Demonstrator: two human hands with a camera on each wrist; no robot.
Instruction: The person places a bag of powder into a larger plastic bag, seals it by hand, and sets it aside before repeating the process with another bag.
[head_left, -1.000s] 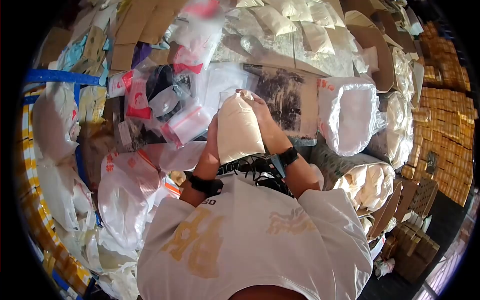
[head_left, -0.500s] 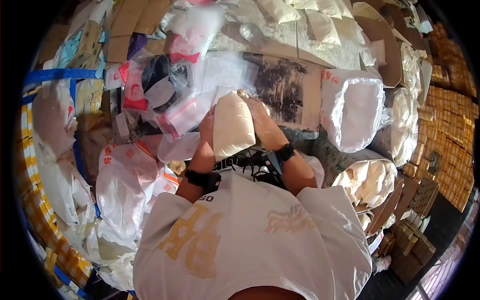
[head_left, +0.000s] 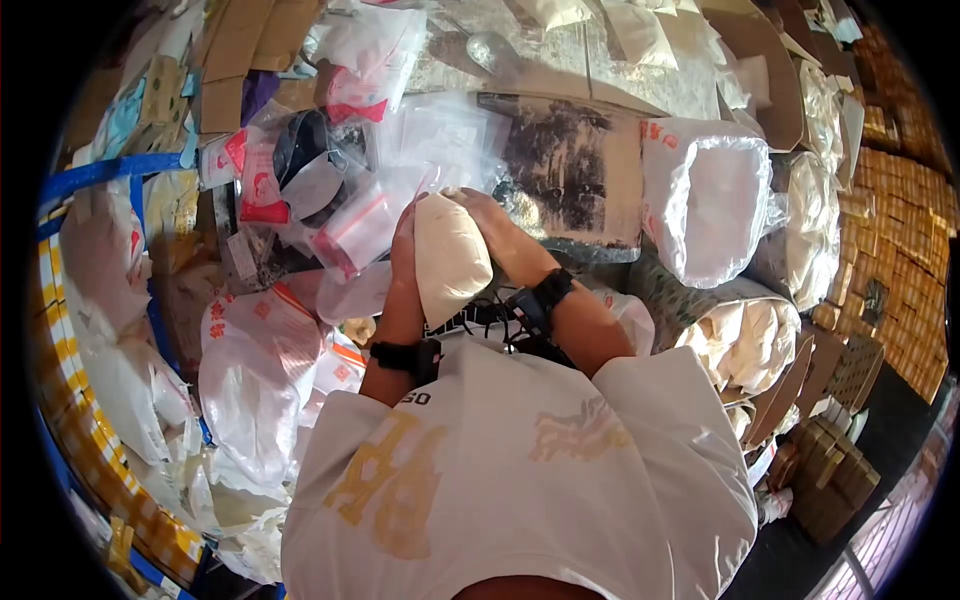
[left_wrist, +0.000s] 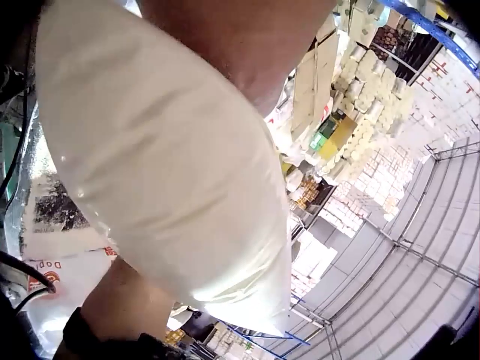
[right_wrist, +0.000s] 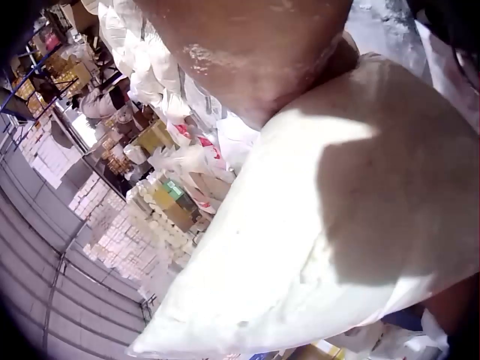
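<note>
A plump clear plastic bag of cream-coloured powder (head_left: 452, 258) is held up in front of the shirt. My left hand (head_left: 405, 228) grips its left side near the top. On the upper right edge, my right hand (head_left: 488, 222) holds it, with the fingertips close to the bag's top end. The bag leans, one lower corner pointing down towards the body. In the left wrist view the bag (left_wrist: 165, 165) fills much of the picture and hides most of the fingers. White dust clings to the right hand (right_wrist: 247, 60) in the right wrist view, and a shadow falls across the bag.
A dark, powder-smeared board (head_left: 565, 180) lies ahead, with flat clear bags (head_left: 440, 140) left of it. A white-lined open sack (head_left: 715, 210) stands right, above a carton of filled bags (head_left: 740, 350). A metal scoop (head_left: 490, 52) lies at the back.
The bag has tilted, its bottom going from nearly level to a downward-pointing corner. Both hands have shifted slightly left with it, still holding it.
</note>
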